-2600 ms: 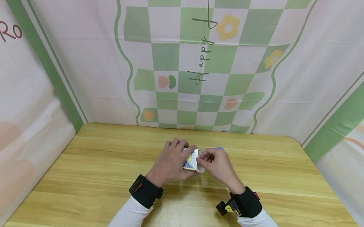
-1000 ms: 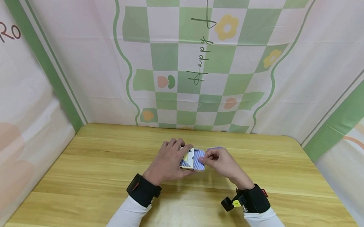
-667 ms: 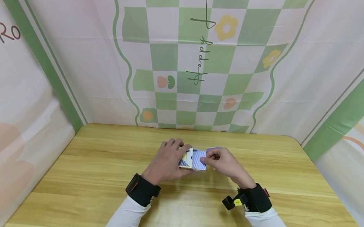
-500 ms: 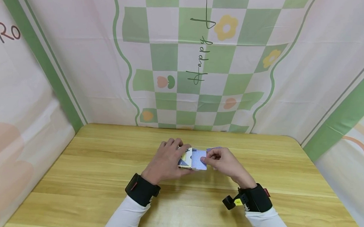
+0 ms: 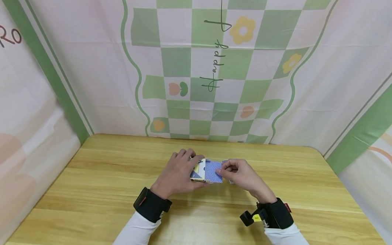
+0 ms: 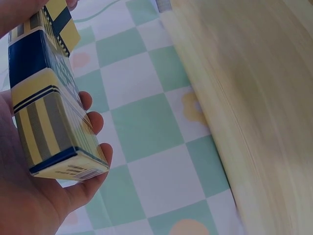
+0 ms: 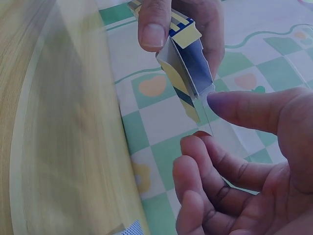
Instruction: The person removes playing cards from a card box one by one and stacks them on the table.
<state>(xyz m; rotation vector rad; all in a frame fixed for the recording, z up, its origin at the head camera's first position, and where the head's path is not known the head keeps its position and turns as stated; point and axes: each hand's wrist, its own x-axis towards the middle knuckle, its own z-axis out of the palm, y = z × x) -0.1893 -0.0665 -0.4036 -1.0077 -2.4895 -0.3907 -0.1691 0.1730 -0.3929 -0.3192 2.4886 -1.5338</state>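
**Gripping a small cream cardboard box with navy and grey stripes (image 5: pixel 198 173), pinching a flat rectangular card with a blue-patterned back (image 5: pixel 213 172) at its open end**

Box near the middle of a pale yellow wood-grain desk (image 5: pixel 201 226). Clock directions below taken around the box, as seen from the wearer's head.

At nine o'clock, the bare left hand (image 5: pixel 176 175), clasped round the box, fingers at its far edge, thumb at its near edge. At three o'clock, the card, partly inside the box and partly out. Just past the card, the bare right hand (image 5: pixel 237 174), thumb and fingers pinched on its outer end; edge-on in the right wrist view, only a thin line between thumb and fingertip. Low in that same view, between six and seven o'clock, the corner of another blue-patterned card (image 7: pixel 132 229) on the desk.

Impossible to tell for certain: any contact between box and desk.

Between four and five o'clock, a black fabric wrist strap (image 5: pixel 275 213) above a white long sleeve (image 5: pixel 286 238). At twelve o'clock, past the desk, a white cloth backdrop with green checks (image 5: pixel 176 62) and handwritten-style lettering.
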